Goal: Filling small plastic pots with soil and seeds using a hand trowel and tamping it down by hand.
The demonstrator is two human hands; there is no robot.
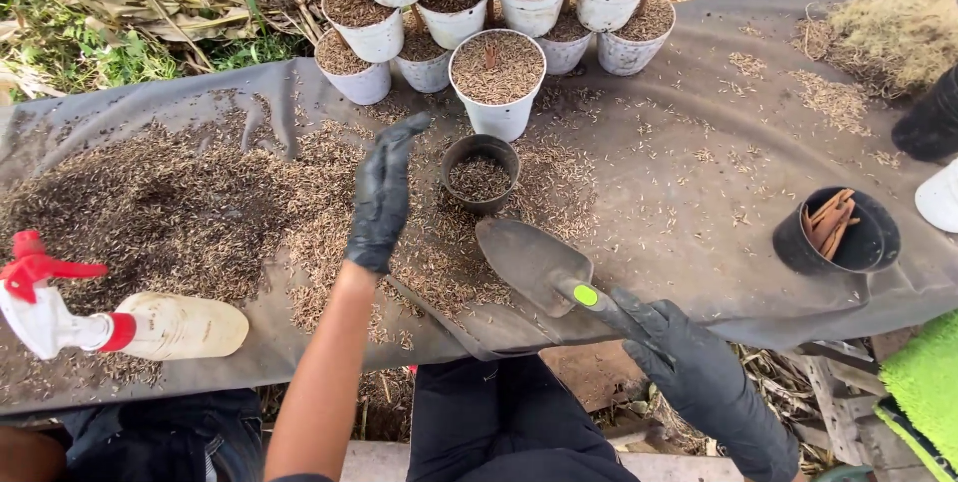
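1. Head view, looking down: the black-gloved right hand (699,367) is closed around the dark handle of a grey metal garden trowel (534,262), whose handle carries a small green spot near the blade. The blade is empty and points up and to the left, hovering over the sheet.
2. The black-gloved left hand (381,198) is open, fingers stretched together and pointing away from the person, holding nothing. It hangs above the scattered husks, just left of the small dark round plastic pot (480,173).
3. That small dark pot stands upright between the two hands, partly filled with brown husk mix; the trowel tip sits just below it, near but apart.
4. Right behind the pot stands a white plastic pot (497,83) filled to the brim with the same mix, at the front of a stacked cluster of similar white filled pots (449,3).
5. A dark grey plastic sheet (679,123) covers the work surface, with a large heap of brown husks (160,203) spread over its left part.
6. At the left edge lies a pale spray bottle with a red trigger (120,322), on its side.
7. Well to the right stands a black pot holding brown sticks (836,233)
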